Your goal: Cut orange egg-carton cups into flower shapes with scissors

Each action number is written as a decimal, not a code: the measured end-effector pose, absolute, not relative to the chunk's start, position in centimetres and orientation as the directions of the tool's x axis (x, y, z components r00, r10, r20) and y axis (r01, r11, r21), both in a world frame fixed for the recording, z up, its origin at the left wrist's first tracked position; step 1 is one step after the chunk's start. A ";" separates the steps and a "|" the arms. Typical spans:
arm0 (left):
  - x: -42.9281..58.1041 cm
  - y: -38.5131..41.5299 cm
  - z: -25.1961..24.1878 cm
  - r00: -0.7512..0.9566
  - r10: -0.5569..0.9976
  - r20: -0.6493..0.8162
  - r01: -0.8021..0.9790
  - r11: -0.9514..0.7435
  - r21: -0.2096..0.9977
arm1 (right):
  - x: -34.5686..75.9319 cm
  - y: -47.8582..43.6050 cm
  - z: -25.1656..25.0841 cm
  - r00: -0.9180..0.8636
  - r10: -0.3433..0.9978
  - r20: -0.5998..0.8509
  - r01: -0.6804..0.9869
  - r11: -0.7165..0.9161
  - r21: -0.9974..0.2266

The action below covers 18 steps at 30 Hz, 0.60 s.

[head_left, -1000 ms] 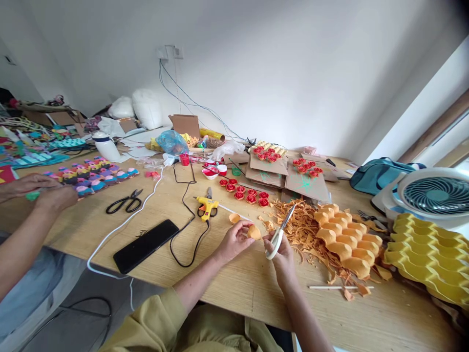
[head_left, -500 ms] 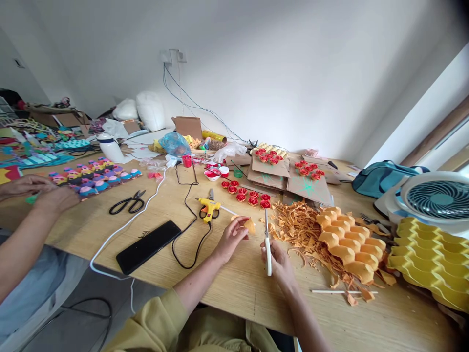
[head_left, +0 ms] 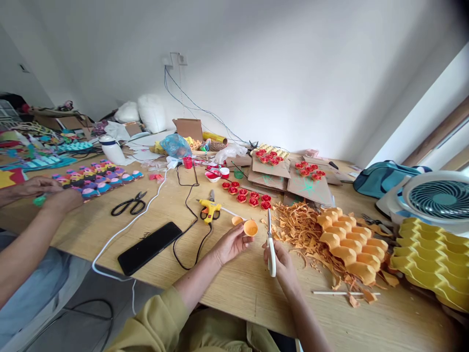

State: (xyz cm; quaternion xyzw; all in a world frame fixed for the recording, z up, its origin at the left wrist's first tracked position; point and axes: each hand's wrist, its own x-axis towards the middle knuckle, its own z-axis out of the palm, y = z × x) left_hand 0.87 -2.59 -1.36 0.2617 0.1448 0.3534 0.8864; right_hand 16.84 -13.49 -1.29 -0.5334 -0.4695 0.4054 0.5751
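Between the fingertips of my left hand (head_left: pixel 232 244) is an orange egg-carton cup (head_left: pixel 251 228), its round opening facing me. A second orange cup (head_left: pixel 237 221) lies on the table just behind it. My right hand (head_left: pixel 280 261) grips white-handled scissors (head_left: pixel 271 244), blades pointing away from me and a little right of the cup. Trimmed orange scraps (head_left: pixel 298 227) are heaped to the right of the scissors. Beyond them stand several red paper roses (head_left: pixel 253 198). An orange egg tray (head_left: pixel 351 242) rests beside the scraps.
A yellow glue gun (head_left: pixel 210 211) lies on scissors left of my hands, its black cord curling forward. A phone (head_left: pixel 149 248), black scissors (head_left: pixel 129 203) and a white cable sit further left. A co-worker's hands (head_left: pixel 54 193) work there. A yellow tray (head_left: pixel 432 264) and fan (head_left: pixel 437 195) stand right.
My left hand has turned the orange cup so its opening now faces me, uncovering the second cup behind. The scissors have shifted only slightly.
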 end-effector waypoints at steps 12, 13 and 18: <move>0.5 -3.0 -1.0 0.769 0.639 -0.020 -0.516 0.639 0.571 | 16.6 -13.4 -1.3 0.217 0.972 0.092 -0.004 0.096 -0.995; 0.5 -3.0 -1.0 0.768 0.641 -0.020 -0.517 0.638 0.571 | 16.6 -13.4 -1.3 0.216 0.972 0.092 -0.004 0.095 -0.995; 0.6 -3.2 -1.1 0.759 0.651 -0.021 -0.517 0.621 0.590 | 16.5 -13.5 -0.9 0.206 0.974 0.089 0.002 0.091 -0.996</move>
